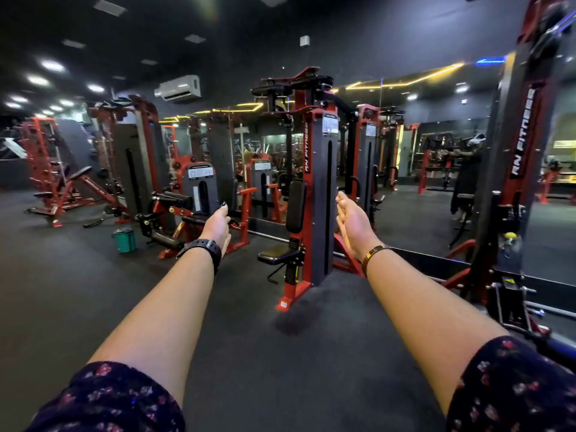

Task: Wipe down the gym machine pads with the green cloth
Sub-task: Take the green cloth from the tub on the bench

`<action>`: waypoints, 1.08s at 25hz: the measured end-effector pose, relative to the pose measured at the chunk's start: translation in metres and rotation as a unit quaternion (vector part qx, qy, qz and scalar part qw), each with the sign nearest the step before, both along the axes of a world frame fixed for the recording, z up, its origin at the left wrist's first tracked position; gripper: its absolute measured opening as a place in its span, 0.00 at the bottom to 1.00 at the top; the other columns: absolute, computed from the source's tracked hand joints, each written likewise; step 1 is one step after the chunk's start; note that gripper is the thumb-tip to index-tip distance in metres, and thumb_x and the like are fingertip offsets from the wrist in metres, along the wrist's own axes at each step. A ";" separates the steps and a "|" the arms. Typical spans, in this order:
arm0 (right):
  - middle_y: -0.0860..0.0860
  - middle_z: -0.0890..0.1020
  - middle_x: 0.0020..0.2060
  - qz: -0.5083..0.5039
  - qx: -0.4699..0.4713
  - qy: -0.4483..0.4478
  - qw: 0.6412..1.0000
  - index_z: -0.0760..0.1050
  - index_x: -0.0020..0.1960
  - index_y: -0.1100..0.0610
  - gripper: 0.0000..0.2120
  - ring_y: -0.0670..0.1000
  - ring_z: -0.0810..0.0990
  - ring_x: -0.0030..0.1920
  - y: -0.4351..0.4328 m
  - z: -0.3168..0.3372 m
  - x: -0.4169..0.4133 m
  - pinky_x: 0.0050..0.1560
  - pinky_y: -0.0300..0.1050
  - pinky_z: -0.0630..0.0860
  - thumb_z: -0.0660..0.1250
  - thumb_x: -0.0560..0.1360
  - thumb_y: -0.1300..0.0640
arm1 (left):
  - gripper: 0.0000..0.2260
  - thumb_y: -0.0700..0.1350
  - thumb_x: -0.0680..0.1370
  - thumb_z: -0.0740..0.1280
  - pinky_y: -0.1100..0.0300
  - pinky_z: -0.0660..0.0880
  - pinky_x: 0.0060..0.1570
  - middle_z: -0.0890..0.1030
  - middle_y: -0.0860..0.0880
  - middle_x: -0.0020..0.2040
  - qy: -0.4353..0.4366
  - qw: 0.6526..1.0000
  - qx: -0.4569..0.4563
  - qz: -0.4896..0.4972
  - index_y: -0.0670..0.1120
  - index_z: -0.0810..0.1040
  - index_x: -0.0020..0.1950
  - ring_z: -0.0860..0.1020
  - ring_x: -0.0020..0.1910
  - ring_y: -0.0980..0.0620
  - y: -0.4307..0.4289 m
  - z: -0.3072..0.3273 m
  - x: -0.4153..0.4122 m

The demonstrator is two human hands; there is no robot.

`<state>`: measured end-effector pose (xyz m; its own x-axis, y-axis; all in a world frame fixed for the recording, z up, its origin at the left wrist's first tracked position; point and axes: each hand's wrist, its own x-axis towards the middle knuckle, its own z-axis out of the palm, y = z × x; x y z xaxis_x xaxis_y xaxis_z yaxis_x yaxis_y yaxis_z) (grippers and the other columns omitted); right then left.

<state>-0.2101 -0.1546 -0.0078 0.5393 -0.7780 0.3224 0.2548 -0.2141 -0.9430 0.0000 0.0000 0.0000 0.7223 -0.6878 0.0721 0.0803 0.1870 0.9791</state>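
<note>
A green bucket stands on the floor at left, its contents hidden. The left hand reaches forward, grip released and empty. Beyond it, the machine's back pad and seat pad look unwiped. The right hand is flat, released, empty. No green cloth shows; finding it likely comes first.

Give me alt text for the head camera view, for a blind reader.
Two bare forearms reach forward, the left hand and right hand both open and empty. Ahead stands a red and black weight machine with a black seat pad and back pad; no green cloth is visible.
</note>
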 end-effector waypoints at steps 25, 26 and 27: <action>0.51 0.61 0.74 -0.239 0.058 0.020 0.969 0.56 0.75 0.57 0.22 0.50 0.57 0.75 -0.042 -0.083 -0.379 0.75 0.49 0.52 0.49 0.82 0.55 | 0.24 0.52 0.82 0.48 0.55 0.48 0.74 0.54 0.45 0.77 0.043 0.958 0.032 -0.282 0.44 0.52 0.76 0.52 0.76 0.49 -0.147 -0.078 -0.380; 0.51 0.61 0.75 -0.242 0.064 0.023 0.968 0.56 0.75 0.56 0.22 0.50 0.57 0.75 -0.042 -0.087 -0.386 0.75 0.49 0.52 0.49 0.82 0.55 | 0.24 0.52 0.82 0.48 0.55 0.48 0.74 0.53 0.45 0.77 0.044 0.956 0.036 -0.287 0.44 0.52 0.76 0.51 0.76 0.49 -0.150 -0.084 -0.389; 0.51 0.60 0.75 -0.241 0.071 0.027 0.968 0.56 0.76 0.55 0.22 0.50 0.57 0.75 -0.043 -0.091 -0.393 0.75 0.49 0.52 0.49 0.82 0.54 | 0.24 0.52 0.82 0.48 0.54 0.48 0.74 0.53 0.45 0.77 0.044 0.955 0.040 -0.290 0.44 0.52 0.76 0.50 0.76 0.49 -0.155 -0.090 -0.397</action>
